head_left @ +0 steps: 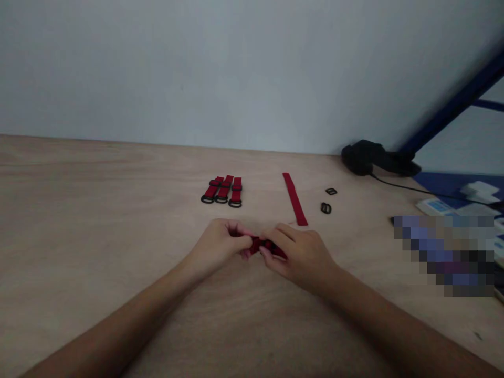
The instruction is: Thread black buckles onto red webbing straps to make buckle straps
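Observation:
Between my two hands is a red strap [255,244] with a dark buckle partly hidden by my fingers. My left hand [225,241] pinches its left end between thumb and fingers. Closed on the strap's right part is my right hand [300,253], its thumb and fingertips close to the dark piece. Beyond the hands lie three red straps [225,190] side by side, each fitted with a black slider and a black D-shaped ring. A flat plain red strap [295,199] lies to their right. Farther right are a black slider [331,191] and a black ring buckle [326,208].
The wooden table [98,220] meets a pale wall at its back. A black object with a cable [374,157] sits at the back right, by a blue metal frame [452,105]. A blurred-out patch [449,257] and a white-and-blue packet [435,206] are at the right.

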The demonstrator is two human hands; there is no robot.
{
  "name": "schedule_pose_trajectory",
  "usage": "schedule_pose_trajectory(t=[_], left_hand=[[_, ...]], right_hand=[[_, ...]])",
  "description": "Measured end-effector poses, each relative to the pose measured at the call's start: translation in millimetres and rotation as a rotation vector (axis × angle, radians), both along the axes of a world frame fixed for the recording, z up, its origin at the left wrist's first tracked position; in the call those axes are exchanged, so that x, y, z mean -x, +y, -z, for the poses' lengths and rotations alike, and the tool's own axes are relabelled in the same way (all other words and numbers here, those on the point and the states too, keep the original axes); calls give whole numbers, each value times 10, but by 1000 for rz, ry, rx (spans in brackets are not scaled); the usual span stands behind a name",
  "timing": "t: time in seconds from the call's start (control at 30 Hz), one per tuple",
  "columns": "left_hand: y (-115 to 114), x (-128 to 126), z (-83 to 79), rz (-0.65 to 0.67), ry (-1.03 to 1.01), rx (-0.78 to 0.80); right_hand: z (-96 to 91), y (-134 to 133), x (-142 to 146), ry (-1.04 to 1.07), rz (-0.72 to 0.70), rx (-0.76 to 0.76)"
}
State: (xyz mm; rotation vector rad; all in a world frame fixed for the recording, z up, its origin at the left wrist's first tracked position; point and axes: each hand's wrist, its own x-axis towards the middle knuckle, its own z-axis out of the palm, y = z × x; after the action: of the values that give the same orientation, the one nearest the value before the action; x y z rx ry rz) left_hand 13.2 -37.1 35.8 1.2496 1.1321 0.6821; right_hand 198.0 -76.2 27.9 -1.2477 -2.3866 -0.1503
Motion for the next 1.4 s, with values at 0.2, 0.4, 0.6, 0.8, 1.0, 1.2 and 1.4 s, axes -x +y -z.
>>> schedule_pose_trajectory(t=[0.2, 0.4, 0.6, 0.8, 1.0, 1.2, 1.4], left_hand=[[12, 7, 35, 24, 2, 5], [4, 50, 45, 31, -2, -20], [43, 147, 33, -18, -2, -11], [59, 158, 58, 55, -125, 59], [30, 106, 125, 227, 47, -103], [7, 97, 148, 231, 326, -551], [-1, 55, 169, 501, 348, -786]], right_hand=[[-3, -13, -6, -42, 17, 28], [-12, 9, -25, 114, 11, 223], [-14, 52, -100, 164, 14, 251], [5, 66, -116, 171, 2, 237], [62, 73, -77, 130, -127, 294], [77, 132, -163, 166, -88, 408], [78, 171, -253, 179, -149, 490]])
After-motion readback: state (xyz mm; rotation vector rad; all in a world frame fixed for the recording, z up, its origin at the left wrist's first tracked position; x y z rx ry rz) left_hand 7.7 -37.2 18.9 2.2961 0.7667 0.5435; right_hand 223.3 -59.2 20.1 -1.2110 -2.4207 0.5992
